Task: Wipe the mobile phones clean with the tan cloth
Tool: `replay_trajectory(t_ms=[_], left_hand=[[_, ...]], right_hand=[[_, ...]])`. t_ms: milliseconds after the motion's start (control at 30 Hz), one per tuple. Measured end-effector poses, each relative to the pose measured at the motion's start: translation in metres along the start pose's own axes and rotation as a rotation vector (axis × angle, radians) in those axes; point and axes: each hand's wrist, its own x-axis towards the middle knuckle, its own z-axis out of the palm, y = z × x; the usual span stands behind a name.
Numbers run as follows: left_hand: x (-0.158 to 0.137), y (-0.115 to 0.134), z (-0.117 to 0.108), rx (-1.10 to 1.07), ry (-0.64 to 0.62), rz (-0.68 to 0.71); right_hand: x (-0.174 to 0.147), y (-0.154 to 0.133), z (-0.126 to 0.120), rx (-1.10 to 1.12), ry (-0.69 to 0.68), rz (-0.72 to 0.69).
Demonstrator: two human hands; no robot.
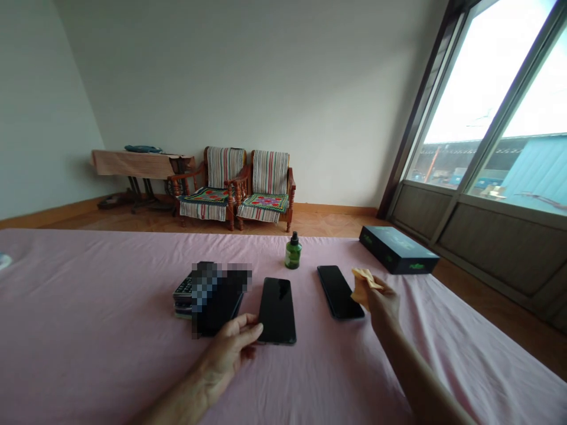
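Note:
My left hand [237, 342] pinches the lower left edge of a black smartphone [277, 310], thumb on top and fingers beneath; whether the phone touches the cloth cannot be made out. To the right, a second black smartphone [340, 293] lies face up on the pink cloth [328, 383]. Beside its right edge, my right hand [384, 298] is closed on a crumpled yellow cloth [362, 283]. Left of the first phone sits a partly pixelated stack of dark items [183, 289] with a flat black object [221, 310] next to it. A green bottle [292, 254] with a black top stands upright behind the phones.
A black box [398, 251] with green lettering lies at the far right edge of the pink-covered surface. Beyond it are two wooden chairs [266, 186] with striped covers, a cloth-covered table [133, 160] and a large window [491, 106] on the right.

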Motion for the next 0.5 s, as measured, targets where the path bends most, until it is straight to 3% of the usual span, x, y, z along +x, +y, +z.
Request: replay_trajectory(t_ms=[233, 500], left_hand=[[0.025, -0.015, 0.06, -0.003, -0.087, 0.007], [0.072, -0.038, 0.129, 0.132, -0.121, 0.025]], right_hand=[[0.016, 0.033, -0.012, -0.085, 0.018, 0.028], [0.012, 0.029, -0.014, -0.1, -0.03, 0.004]])
